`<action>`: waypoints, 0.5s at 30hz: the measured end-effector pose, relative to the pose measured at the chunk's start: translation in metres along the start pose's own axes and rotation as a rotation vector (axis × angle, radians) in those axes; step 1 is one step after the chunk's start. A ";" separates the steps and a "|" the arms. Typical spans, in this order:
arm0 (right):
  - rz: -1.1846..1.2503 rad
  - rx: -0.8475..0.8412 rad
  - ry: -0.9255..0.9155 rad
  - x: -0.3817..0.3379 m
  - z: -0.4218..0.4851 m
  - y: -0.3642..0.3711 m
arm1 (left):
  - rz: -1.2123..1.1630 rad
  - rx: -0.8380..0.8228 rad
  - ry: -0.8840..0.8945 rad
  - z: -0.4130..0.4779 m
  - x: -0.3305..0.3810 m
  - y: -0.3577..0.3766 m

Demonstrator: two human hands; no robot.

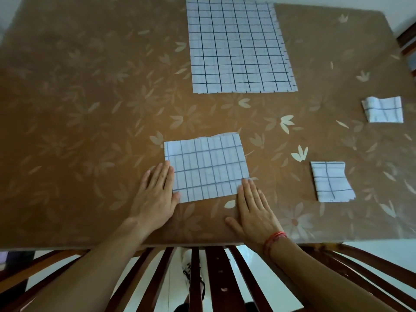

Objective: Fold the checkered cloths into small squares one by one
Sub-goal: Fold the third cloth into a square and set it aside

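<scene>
the half-folded cloth (206, 167) lies long axis left-right (slightly skewed); left hand (155, 197) and right hand (254, 210), fingers straight and flat, press its near corners.

The brown floral table (90, 109) carries a flat checkered cloth (238, 46) far, a half-folded cloth (207, 167) near, a folded square (331, 181) near right and a second square (382, 110) beyond it.
</scene>
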State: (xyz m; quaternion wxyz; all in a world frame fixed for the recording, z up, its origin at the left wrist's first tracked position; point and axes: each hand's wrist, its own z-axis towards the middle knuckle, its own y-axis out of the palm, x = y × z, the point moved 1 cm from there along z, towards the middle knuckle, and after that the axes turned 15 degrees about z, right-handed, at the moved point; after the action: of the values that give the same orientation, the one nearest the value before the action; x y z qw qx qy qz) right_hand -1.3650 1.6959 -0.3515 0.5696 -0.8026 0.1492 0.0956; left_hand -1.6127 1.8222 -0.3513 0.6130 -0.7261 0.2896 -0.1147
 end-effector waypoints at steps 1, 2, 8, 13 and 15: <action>0.045 -0.004 0.011 -0.001 0.001 -0.003 | -0.021 0.002 -0.008 0.001 0.000 -0.003; 0.112 0.000 0.021 -0.002 0.003 -0.008 | -0.046 0.008 -0.017 0.002 0.001 -0.006; 0.651 0.251 0.206 -0.003 0.045 -0.062 | -0.154 -0.006 -0.053 0.009 0.001 -0.015; 0.963 0.239 0.606 0.001 0.083 -0.098 | -0.124 -0.007 -0.066 0.009 0.002 -0.016; 1.016 0.193 0.637 0.003 0.093 -0.100 | -0.127 -0.006 -0.066 0.009 0.002 -0.016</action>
State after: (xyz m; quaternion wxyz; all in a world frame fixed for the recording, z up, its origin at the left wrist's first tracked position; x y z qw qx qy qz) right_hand -1.3262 1.8143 -0.2948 0.4503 -0.5646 0.6849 0.0966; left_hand -1.6018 1.8294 -0.3383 0.6118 -0.7481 0.2226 -0.1285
